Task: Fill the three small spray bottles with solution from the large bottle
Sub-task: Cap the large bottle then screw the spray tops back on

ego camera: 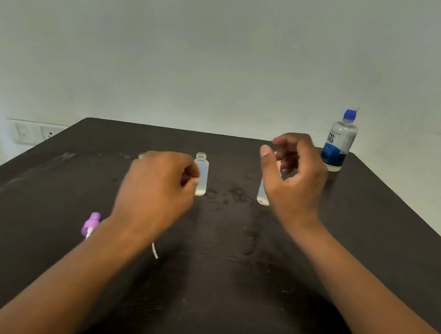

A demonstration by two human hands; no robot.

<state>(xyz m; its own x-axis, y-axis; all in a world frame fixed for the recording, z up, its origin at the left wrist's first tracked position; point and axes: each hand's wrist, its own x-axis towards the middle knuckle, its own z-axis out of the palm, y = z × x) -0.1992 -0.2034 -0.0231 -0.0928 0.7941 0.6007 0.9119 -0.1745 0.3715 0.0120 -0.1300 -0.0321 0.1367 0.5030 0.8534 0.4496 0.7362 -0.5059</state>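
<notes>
The large bottle (339, 140), clear with a blue label and blue cap, stands at the table's far right corner. Three small clear bottles stand in a row mid-table. The middle one (202, 175) is uncapped with liquid inside. Only the rim of the left one (142, 156) shows behind my left hand (157, 185), which hovers with loosely curled fingers and nothing visible in it. My right hand (290, 179) hovers in front of the right small bottle (262, 196), fingers relaxed and apart, hiding most of it.
A purple spray head (91, 223) lies on the dark table (222, 285) beside my left wrist. A white dip tube (155, 251) pokes out from under my left forearm. Wet smears mark the table between the bottles. A wall socket (37, 131) sits far left.
</notes>
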